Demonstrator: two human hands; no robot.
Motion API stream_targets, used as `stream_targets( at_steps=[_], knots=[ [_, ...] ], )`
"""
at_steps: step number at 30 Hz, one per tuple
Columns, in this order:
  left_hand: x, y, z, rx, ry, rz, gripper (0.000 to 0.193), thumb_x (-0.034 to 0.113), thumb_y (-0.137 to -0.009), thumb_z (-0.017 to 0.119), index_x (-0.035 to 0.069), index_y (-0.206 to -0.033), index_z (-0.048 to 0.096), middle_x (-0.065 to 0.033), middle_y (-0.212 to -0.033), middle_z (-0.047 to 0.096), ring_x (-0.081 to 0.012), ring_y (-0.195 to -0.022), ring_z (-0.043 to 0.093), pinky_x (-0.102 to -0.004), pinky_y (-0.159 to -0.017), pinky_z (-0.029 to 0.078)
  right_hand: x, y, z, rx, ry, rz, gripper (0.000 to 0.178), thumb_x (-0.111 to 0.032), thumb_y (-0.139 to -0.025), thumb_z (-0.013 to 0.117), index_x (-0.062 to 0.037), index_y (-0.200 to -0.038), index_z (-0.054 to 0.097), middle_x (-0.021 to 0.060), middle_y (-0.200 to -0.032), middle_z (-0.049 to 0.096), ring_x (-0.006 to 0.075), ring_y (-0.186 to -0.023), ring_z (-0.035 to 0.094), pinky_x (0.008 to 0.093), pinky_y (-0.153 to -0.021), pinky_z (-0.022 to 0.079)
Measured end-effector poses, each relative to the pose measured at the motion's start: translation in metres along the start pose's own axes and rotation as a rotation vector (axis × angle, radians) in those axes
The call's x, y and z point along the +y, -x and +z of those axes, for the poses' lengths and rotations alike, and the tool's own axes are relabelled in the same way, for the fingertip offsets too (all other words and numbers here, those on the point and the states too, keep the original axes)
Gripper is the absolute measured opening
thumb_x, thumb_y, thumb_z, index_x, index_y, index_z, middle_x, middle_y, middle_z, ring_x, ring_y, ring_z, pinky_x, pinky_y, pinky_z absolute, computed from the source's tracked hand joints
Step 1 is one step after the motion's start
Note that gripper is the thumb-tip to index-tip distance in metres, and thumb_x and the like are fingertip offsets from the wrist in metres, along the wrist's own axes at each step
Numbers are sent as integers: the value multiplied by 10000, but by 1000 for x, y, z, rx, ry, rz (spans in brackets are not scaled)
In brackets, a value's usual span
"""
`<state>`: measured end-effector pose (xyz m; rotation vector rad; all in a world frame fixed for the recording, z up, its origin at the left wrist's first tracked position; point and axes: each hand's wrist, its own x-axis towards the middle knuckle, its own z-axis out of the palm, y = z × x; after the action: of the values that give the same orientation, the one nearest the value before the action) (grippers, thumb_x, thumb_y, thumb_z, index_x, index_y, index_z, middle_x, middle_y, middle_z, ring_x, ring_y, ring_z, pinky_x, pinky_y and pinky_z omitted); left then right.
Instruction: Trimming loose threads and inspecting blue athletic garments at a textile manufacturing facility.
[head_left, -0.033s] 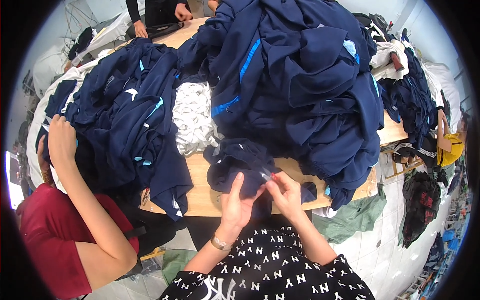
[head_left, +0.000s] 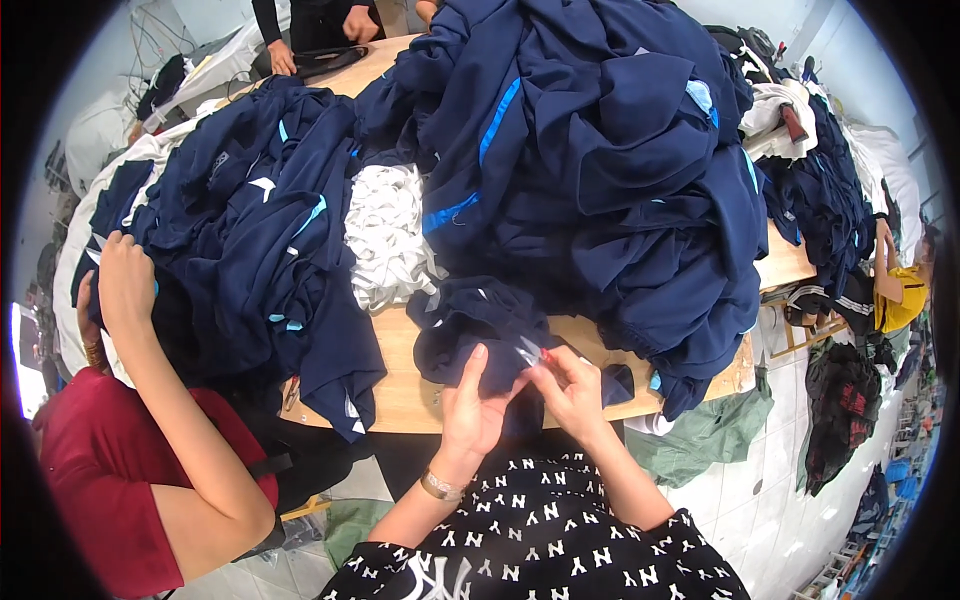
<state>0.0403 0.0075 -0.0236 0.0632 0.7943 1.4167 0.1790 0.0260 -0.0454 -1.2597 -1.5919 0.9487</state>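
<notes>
The left hand [head_left: 470, 405] grips a fold of a navy garment [head_left: 480, 325] lying at the near edge of the worktop [head_left: 410, 385]. The right hand [head_left: 572, 390] pinches a small metal tool [head_left: 530, 350], possibly thread snips; its blades are too small to resolve. Navy piles [head_left: 600, 150] hide most of the worktop. White strips [head_left: 390, 235] lie between them. A co-worker's hand [head_left: 125, 285] rests on the left pile.
</notes>
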Motion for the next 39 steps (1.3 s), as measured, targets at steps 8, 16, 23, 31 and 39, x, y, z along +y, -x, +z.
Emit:
stream_targets(
  at_steps=[8,16,23,31,39],
  knots=[
    [-8,-6,-9,68,44,41,189,207,-919,526,47,-1005,577,-60,-976,629,-175,-889,613,-323,-799,504,-3,-4,0,28,328,-355,324,-315,-711,746,-69,-673,538,54,-539,519,232,-416,506,308,-403,373],
    [-10,-1,-1,48,4,143,192,163,-907,546,57,-1068,540,-44,-979,612,-162,-892,607,-312,-790,509,-6,-4,0,44,431,-405,331,-315,-706,749,-85,-647,519,43,-527,510,222,-401,495,304,-396,367],
    [-10,-1,-4,26,-1,185,243,156,-899,565,59,-1117,520,-51,-1028,592,-160,-931,597,-326,-821,512,-6,-4,0,56,408,-427,321,-292,-715,749,-74,-655,522,48,-529,513,229,-408,497,295,-398,367],
    [-1,-6,-11,-8,126,-108,463,439,-926,440,31,-1120,539,-109,-1100,572,-245,-1070,530,-464,-943,448,-1,-1,14,69,-18,-264,443,-151,-664,803,-21,-845,421,75,-769,444,164,-561,438,253,-476,383],
    [19,4,-18,-149,-600,208,316,300,-910,535,19,-1027,620,-94,-990,610,-195,-957,577,-347,-868,453,10,-21,28,164,-85,-36,247,58,-728,555,-19,-947,472,43,-842,528,91,-720,480,221,-666,412]
  ],
)
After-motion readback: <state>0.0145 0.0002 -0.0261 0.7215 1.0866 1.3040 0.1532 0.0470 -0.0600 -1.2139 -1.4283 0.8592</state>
